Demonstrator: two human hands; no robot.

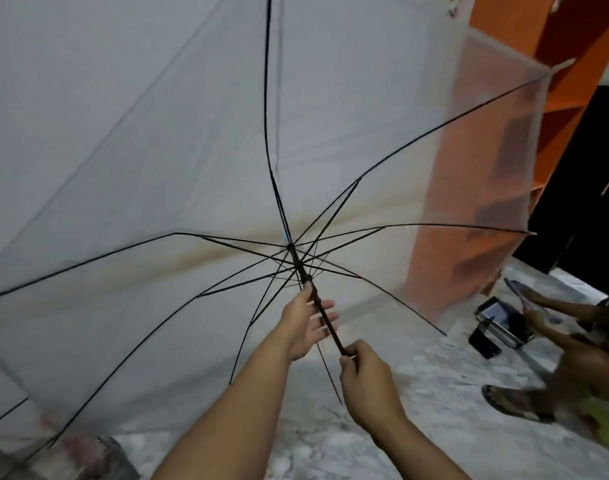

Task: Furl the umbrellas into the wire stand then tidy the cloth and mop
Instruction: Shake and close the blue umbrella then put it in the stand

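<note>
- Step in hand, as I judge it: furling the first umbrella; nothing is stowed yet.
- Translucent white umbrella (pixel 157 133) fully open, canopy filling the upper left and centre of the frame, black ribs spread.
- Right hand (pixel 365 379), lower centre, fingers curled round the lower end of the shaft (pixel 325 317), gripping it.
- Left hand (pixel 308 323) just above, fingers straight and spread beside the shaft, thumb tip up at the runner (pixel 308 279); it clasps nothing.
- Next move likely calls for the left hand to grasp the runner, release the catch and slide it down toward the right hand.
- Wire stand, cloth and mop: not visible; no container identifiable.
- Right edge: another person's hands (pixel 538 306) with a phone; orange shelving (pixel 573 81) upper right.
</note>
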